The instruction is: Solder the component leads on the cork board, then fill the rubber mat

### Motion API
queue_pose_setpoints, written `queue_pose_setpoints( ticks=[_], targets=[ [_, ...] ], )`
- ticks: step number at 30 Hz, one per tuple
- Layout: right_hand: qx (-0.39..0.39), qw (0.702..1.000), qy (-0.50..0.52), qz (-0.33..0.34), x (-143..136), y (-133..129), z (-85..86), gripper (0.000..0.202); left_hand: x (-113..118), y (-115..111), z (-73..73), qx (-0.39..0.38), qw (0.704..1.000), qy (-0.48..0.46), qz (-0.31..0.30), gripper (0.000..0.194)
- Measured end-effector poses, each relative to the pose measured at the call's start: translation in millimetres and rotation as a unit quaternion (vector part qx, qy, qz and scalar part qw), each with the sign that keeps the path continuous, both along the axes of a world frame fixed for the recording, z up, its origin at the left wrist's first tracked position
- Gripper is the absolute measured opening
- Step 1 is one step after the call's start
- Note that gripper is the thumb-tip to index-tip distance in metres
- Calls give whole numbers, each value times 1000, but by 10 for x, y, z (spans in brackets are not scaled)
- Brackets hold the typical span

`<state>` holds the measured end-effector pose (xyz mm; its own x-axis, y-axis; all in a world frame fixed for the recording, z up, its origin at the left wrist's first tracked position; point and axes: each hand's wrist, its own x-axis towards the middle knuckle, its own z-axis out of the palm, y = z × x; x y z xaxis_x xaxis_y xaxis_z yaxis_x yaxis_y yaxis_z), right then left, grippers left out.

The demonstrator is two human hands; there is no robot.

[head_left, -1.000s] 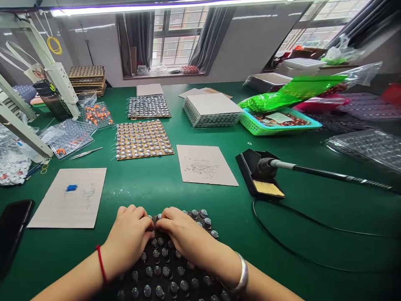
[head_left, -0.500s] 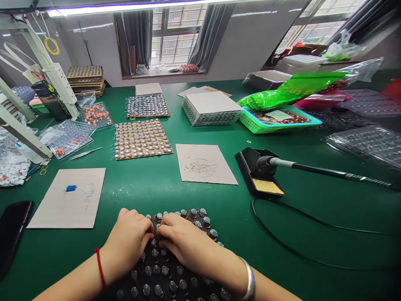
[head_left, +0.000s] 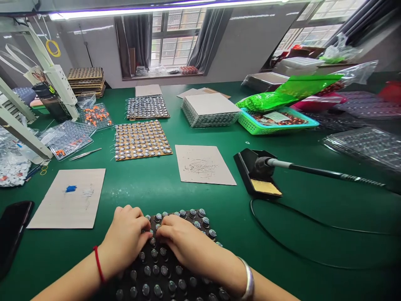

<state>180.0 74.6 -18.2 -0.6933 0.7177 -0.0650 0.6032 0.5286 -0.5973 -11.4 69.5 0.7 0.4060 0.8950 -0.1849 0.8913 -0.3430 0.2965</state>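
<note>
A dark board [head_left: 166, 282] set with rows of small round metal-topped parts lies at the near edge, partly covered by my arms. Over its upper left area, my left hand [head_left: 128, 230], with a red cord at the wrist, is closed, thumb and fingertips pinched together beside one round part [head_left: 152, 241]. My right hand [head_left: 178, 234], wearing a silver bangle, is closed too, its fingers curled down among the parts just to the right. The two sets of fingertips are almost touching. Whatever sits between them is too small and hidden to make out.
To the right stands a soldering iron [head_left: 313, 168] in its holder with a yellow sponge [head_left: 266, 187]. Cardboard sheets [head_left: 206, 175] hold wire bits; another [head_left: 46, 213] bears blue pieces. Beyond are a filled board [head_left: 142, 156], tweezers [head_left: 85, 154] and a green basket [head_left: 260, 128]. A phone [head_left: 14, 234] lies left.
My left hand has shifted very slightly to the left, its fingers still pinched. The right hand stays nearly where it was, and the view has moved a touch.
</note>
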Motion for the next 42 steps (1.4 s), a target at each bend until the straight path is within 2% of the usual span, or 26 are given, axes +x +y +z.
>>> queue_pose_setpoints(
  ticks=[10,19,26,31,37,42],
  targets=[
    [7,999,40,-32,-8,26,-3,24,71,-63,67,-15,999,37,21,10],
    [8,996,73,-45,25,43,6,21,91,-58,46,-28,998,31,48,10],
    [10,995,83,-54,58,75,6,23,90,-67,25,-20,999,24,42,10],
    [6,996,76,-56,79,78,16,23,62,-34,16,-24,999,8,26,8],
    [-9,997,59,-51,85,93,60,25,61,-59,5,-32,999,-22,11,15],
    [-26,998,36,-41,127,119,123,25,13,56,85,-87,992,-88,9,20]
  ],
)
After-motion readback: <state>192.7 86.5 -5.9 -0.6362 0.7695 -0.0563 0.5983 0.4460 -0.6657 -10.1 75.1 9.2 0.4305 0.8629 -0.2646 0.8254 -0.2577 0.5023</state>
